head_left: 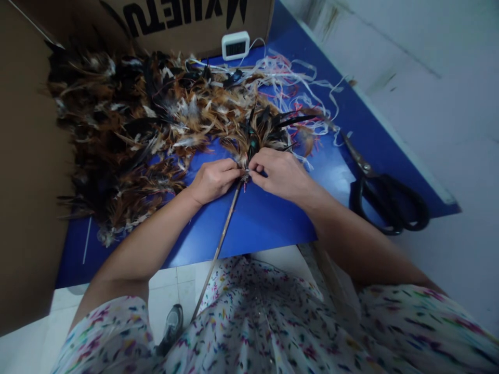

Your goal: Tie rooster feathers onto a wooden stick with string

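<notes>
A thin brown stick (222, 244) slants up from my lap over the table's front edge, and a tuft of dark and tan feathers (255, 132) spreads at its upper end. Where stick and feathers meet, my left hand (217, 179) pinches the binding from the left. My right hand (281, 174) is closed on the other side of the same spot, fingertips together and nearly touching the left ones. A bit of pink and white string hangs just below the fingers. What exactly each fingertip holds is too small to tell.
A big heap of brown and black feathers (128, 119) covers the left and back of the blue table (273, 223). Tangled white and pink strings (304, 78) lie behind right. Black-handled scissors (384, 195) rest at the right edge. A cardboard box (183, 31) and small white display (235, 45) stand behind.
</notes>
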Available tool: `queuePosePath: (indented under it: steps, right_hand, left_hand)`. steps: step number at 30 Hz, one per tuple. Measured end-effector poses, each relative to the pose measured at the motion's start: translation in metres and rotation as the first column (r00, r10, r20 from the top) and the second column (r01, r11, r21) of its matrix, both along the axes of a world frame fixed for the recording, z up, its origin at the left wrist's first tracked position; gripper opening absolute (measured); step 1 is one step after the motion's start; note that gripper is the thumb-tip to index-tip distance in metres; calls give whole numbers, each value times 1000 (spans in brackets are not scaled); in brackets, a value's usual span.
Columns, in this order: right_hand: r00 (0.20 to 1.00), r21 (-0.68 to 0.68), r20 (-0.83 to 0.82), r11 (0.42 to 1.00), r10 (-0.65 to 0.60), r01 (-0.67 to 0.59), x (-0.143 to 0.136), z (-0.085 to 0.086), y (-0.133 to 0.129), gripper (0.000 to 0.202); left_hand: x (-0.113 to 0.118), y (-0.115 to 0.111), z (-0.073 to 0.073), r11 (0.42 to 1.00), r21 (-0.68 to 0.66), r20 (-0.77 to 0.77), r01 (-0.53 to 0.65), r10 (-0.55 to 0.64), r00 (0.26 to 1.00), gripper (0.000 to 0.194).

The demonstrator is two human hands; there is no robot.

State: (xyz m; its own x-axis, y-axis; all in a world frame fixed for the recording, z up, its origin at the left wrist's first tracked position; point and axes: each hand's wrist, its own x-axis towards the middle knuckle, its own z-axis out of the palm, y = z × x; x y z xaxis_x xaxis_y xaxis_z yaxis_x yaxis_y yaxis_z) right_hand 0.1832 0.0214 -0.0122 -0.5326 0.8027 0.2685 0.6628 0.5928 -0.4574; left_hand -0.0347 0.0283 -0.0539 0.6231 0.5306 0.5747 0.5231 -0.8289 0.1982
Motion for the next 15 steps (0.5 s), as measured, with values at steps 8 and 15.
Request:
queuePosePath:
  steps: [8,15]
  right_hand:
    - [998,32,-60,999,31,-29,2,-3,1,14]
    - [1000,27,4,999,21,-22,0,-3,1,15]
  left_hand:
    - [0,0,0,1000,-18,7,4,-4,1000,26]
    - [0,0,0,1000,13,-18,0,0,1000,29]
